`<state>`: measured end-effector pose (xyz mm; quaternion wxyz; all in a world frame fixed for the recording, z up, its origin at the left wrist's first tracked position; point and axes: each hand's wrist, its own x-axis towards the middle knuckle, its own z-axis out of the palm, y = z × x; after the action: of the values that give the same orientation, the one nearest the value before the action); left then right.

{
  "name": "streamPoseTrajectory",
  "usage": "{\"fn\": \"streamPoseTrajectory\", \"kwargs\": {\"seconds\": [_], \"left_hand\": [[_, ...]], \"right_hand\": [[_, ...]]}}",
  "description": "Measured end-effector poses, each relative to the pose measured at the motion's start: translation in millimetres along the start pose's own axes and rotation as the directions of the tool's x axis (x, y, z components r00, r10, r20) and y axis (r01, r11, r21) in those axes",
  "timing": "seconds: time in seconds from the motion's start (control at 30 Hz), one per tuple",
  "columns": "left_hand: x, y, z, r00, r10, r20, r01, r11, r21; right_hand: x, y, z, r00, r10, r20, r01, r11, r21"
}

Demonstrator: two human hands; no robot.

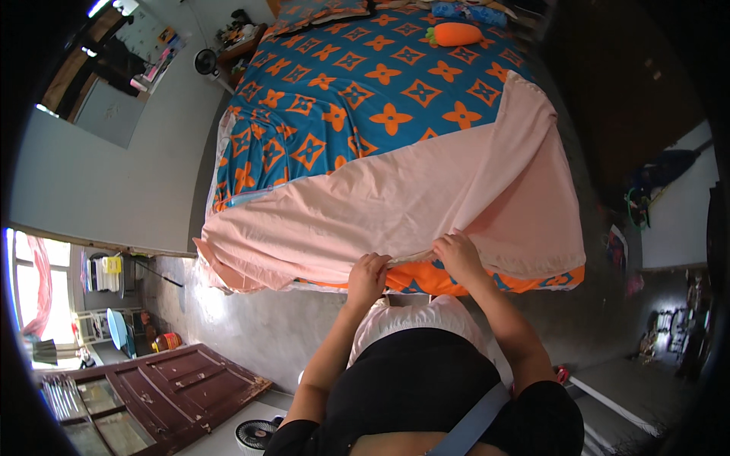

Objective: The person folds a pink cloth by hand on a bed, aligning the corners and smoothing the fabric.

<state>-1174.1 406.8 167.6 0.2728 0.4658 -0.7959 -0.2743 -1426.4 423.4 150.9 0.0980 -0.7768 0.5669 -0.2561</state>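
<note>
A pale pink cloth (pixel 399 194) with a seamed edge lies across the near end of a bed, its right part folded over on itself. My left hand (pixel 369 273) pinches the cloth's near edge at the middle of the bed end. Farther right, my right hand (pixel 456 253) grips the same edge, with the fingers curled over it. Between the hands the edge is bunched. Under the cloth is a blue bedsheet with orange flower shapes (pixel 390 118); an orange strip (pixel 416 276) of patterned fabric shows below the edge.
An orange carrot-shaped plush (pixel 456 35) and a pillow (pixel 319 12) lie at the bed's far end. A fan (pixel 206 61) stands beyond its left side. Behind me are a brown wooden door (pixel 171 387) and another fan (pixel 256 434). Grey floor (pixel 274 325) borders the bed.
</note>
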Motion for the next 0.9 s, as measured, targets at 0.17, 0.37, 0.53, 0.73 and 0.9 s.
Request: {"fn": "streamPoseTrajectory", "kwargs": {"seconds": [0.17,0.37,0.53,0.73,0.9], "left_hand": [[2,-7,1,0.998,0.048,0.051,-0.048,0.999,0.000],[-12,-18,11,0.988,0.001,0.157,-0.003,1.000,0.011],[-19,-33,15,0.968,-0.045,0.248,0.024,0.996,0.089],[6,12,35,0.981,-0.010,0.192,0.024,0.997,-0.070],[26,27,63,0.959,0.115,0.257,-0.120,0.993,0.002]], "right_hand": [[-26,-16,0,0.982,0.188,-0.035,-0.180,0.970,0.164],[-46,-12,27,0.966,0.258,0.002,-0.253,0.944,0.210],[-43,-14,29,0.978,0.208,0.003,-0.200,0.939,0.280],[-44,-7,29,0.979,0.202,-0.041,-0.180,0.936,0.301],[-34,-10,19,0.985,0.173,0.012,-0.168,0.937,0.307]]}}
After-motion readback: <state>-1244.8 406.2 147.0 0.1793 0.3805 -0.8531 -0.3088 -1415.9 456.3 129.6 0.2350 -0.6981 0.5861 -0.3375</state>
